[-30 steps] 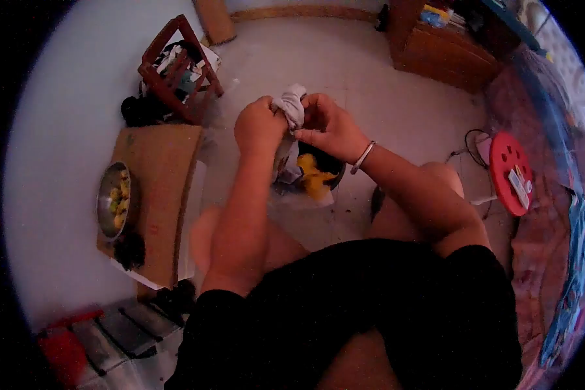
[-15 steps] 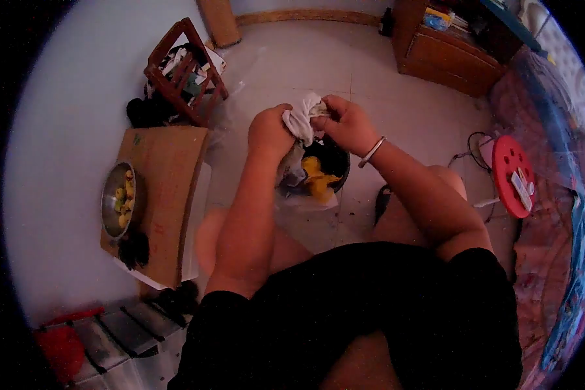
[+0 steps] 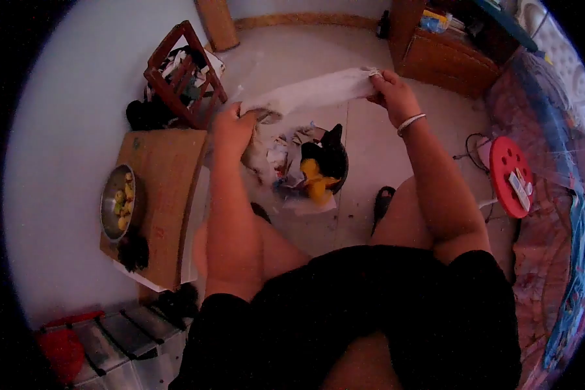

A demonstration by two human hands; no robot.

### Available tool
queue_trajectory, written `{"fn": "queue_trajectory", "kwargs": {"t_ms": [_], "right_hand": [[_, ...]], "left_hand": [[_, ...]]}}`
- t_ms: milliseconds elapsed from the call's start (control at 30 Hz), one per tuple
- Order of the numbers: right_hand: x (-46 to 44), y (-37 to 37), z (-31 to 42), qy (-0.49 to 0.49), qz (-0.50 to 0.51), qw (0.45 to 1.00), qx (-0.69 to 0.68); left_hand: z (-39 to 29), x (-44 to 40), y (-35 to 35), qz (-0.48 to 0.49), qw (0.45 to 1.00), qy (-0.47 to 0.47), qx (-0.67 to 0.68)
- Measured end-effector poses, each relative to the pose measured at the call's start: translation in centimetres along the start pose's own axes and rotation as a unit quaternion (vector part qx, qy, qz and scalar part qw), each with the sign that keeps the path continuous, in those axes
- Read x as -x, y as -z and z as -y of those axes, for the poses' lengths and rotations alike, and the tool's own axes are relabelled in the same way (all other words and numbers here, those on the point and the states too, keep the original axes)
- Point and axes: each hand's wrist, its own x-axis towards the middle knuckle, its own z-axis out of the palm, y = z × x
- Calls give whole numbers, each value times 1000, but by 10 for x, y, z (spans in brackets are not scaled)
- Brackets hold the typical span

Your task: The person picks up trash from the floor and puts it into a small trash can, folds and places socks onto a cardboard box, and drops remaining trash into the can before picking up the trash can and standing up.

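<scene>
A long, white, thin piece of material [image 3: 318, 90] is stretched nearly level in front of me; I cannot tell whether it is cloth or a thin bag. My left hand [image 3: 234, 130] grips its greyish, crumpled end. The other end is pinched by my right hand [image 3: 394, 97], which wears a bangle at the wrist. Below lies a heap of mixed things: a yellow piece [image 3: 318, 182], a black piece [image 3: 328, 153] and pale scraps [image 3: 278, 156], partly in a dark round container [image 3: 345, 170]. Pale crumpled material [image 3: 255, 156] hangs below my left hand.
On the left, a metal bowl [image 3: 104, 205] with yellow-green fruit sits on a cardboard box [image 3: 166, 188]. Behind it stands a wooden chair [image 3: 205, 117] with clothes. At right are a red stool [image 3: 504, 175] holding a remote [image 3: 519, 188], and a wooden cabinet [image 3: 445, 65].
My hands have moved apart, left hand leftward and right hand up and rightward. The bunched white piece is now drawn out long between them, uncovering more of the heap below.
</scene>
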Motion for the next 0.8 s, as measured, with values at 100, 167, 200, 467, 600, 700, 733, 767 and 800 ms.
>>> {"fn": "queue_trajectory", "kwargs": {"t_ms": [100, 167, 200, 467, 600, 700, 733, 767, 800], "right_hand": [[-1, 10, 0, -21, 5, 1000, -22], [-1, 9, -4, -15, 8, 1000, -10], [-1, 10, -6, -11, 11, 1000, 1], [-9, 7, -16, 49, -13, 977, 209], [3, -22, -23, 76, 60, 982, 161], [9, -33, -21, 86, 71, 957, 266], [10, -36, -22, 86, 71, 957, 266], [11, -38, -23, 96, 79, 951, 283], [12, -42, -24, 105, 86, 945, 299]], "left_hand": [[21, -5, -1, 14, 999, 44, 25], [26, -6, -2, 22, 997, 55, 56], [14, -3, 5, 43, 996, 68, 24], [10, 1, 14, 50, 991, 85, 90], [6, -1, 12, 24, 992, 67, 105], [-2, -2, 15, 19, 993, 55, 102], [-5, -2, 14, 13, 994, 49, 97], [-4, -3, 10, 14, 994, 49, 98], [-3, -5, 4, 17, 994, 34, 104]]}}
